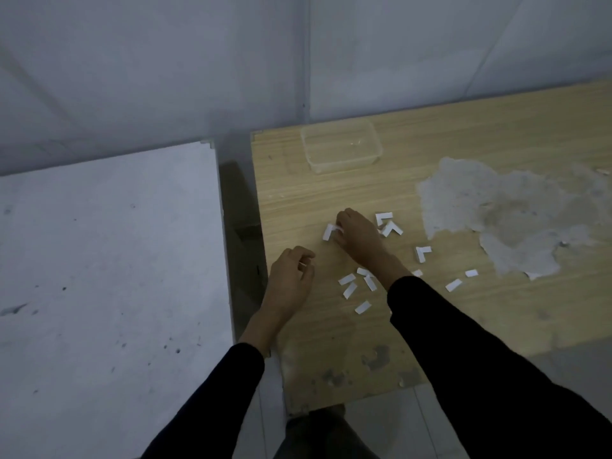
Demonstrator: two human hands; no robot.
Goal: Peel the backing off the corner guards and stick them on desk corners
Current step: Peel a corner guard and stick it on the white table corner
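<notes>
- The right hand [357,236] is reaching over the wooden desk [463,144], its fingers curling round and pinching a white L-shaped corner guard [330,232] at the fingertips.
- The corner guard is sitting just above the desk top, toward the desk's left side and about midway between its near and far edges.
- The left hand [291,273] is hovering nearer and to the left of the right hand, close to the desk's left edge. Its fingers are curling in and pinching a pale sliver [303,265] against the thumb. The sliver is too small to identify.
- 3 spare guards [423,253], also white and L-shaped, are lying on the desk to the right of the right hand. 2 are lying close together at the far side and 1 is lying alone, nearer.
- Short white strips [347,279] are lying scattered around the right wrist, with a few more further right.
- A clear plastic container [341,160] is standing upright near the desk's far left corner, well apart from the guards.
- A worn grey patch [496,210] is showing on the desk's right part.
- A white table [99,260] is standing to the left, with a dark gap separating it from the desk.
- Black sleeves [480,359] are covering both forearms.
</notes>
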